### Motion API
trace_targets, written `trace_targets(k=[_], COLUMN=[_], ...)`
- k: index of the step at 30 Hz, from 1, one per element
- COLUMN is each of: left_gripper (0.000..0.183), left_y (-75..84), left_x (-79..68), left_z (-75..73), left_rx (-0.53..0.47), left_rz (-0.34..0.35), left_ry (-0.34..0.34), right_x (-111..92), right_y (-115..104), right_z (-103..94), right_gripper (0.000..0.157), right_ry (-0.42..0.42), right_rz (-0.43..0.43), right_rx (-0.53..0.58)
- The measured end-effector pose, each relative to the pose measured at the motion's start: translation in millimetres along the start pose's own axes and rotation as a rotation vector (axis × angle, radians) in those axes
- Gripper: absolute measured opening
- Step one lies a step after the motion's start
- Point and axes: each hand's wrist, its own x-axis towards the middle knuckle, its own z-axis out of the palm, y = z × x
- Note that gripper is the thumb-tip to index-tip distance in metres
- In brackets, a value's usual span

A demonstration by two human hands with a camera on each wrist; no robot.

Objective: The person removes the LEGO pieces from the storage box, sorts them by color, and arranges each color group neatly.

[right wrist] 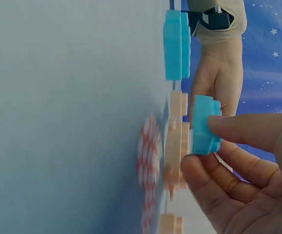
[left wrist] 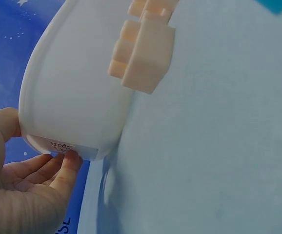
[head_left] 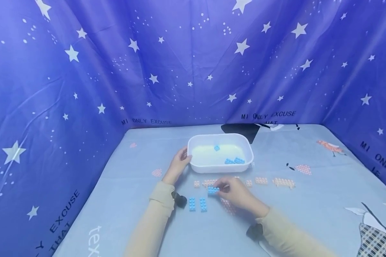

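Observation:
Between the thumb and fingers of my right hand [head_left: 239,194] a blue building block [head_left: 213,190] is pinched, raised above the table in the right wrist view. My left hand [head_left: 179,165] holds the left end of a white plastic basin [head_left: 221,167], thumb at the rim and fingers against the labelled outer wall in the left wrist view. Inside the basin lie a small blue block [head_left: 216,147] and two larger blue blocks [head_left: 239,160] near its front right corner. Two more blue blocks [head_left: 192,204] stand side by side on the table, between my forearms.
A row of peach blocks runs along the basin's front, with a small square one [head_left: 196,184] at left and a long one [head_left: 284,183] at right. The table wears a printed pale blue cloth [head_left: 141,150]. Blue starry curtains [head_left: 193,64] surround it.

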Motion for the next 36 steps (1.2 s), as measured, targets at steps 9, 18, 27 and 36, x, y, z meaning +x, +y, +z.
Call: trace_targets(k=[9,18,27,36], left_gripper=[0.058,0.058,0.057,0.057], left_y=[-1.0,0.8,3.8,0.7], left_x=[-1.2,2.6,8.4,4.9], left_z=[-5.8,-9.6,-2.9,-2.2], left_rx=[0.013,-0.015,-0.047,-0.070], left_rz=[-0.014,-0.009,0.017,-0.010], left_ry=[-0.001,-0.004,-0.034,-0.027], right_x=[0.5,4.6,2.0,2.6], right_y=[3.7,6.4,10.6,13.1], right_z=[7.8,8.5,3.8,-0.6], right_gripper=[0.020,0.019,0.022,0.030], right_ry=[-0.088,-0.131,-0.116,-0.131], right_rz=[0.041,0.037,0.092,0.094], right_rx=[-0.036,-0.028,-0.017,0.013])
